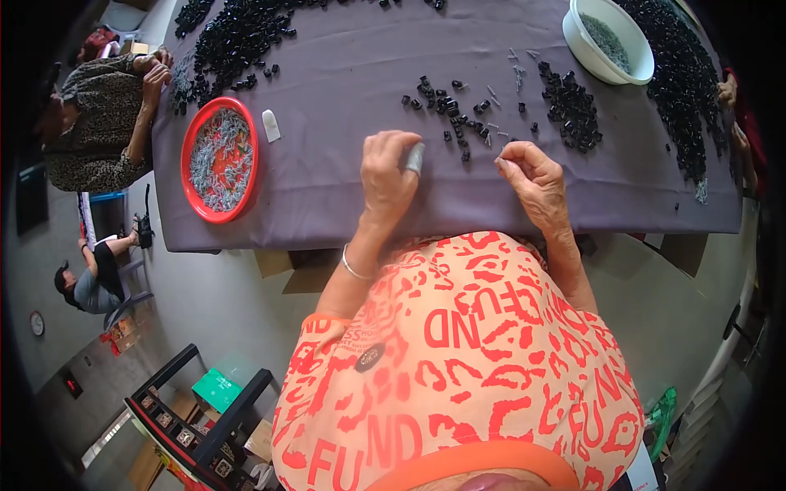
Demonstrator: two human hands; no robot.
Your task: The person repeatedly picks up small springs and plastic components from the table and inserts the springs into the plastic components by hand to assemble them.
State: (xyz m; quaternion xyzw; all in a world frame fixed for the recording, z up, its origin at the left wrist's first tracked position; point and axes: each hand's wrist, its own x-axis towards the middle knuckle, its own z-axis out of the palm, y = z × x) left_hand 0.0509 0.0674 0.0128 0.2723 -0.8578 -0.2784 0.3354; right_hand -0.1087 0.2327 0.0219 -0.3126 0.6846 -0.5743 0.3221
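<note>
Left hand: fingers curled, grey wrap on one digit
Right hand: pinched, contents too small to tell
Black parts: loose on bench beyond both hands
Red tray: grey pins, left
White bowl: grey pins, right

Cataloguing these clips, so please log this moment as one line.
left hand: curled, grey wrap showing | right hand: pinched, contents unclear | black pieces: scattered beyond hands | red basin: left, holding grey pins
</note>
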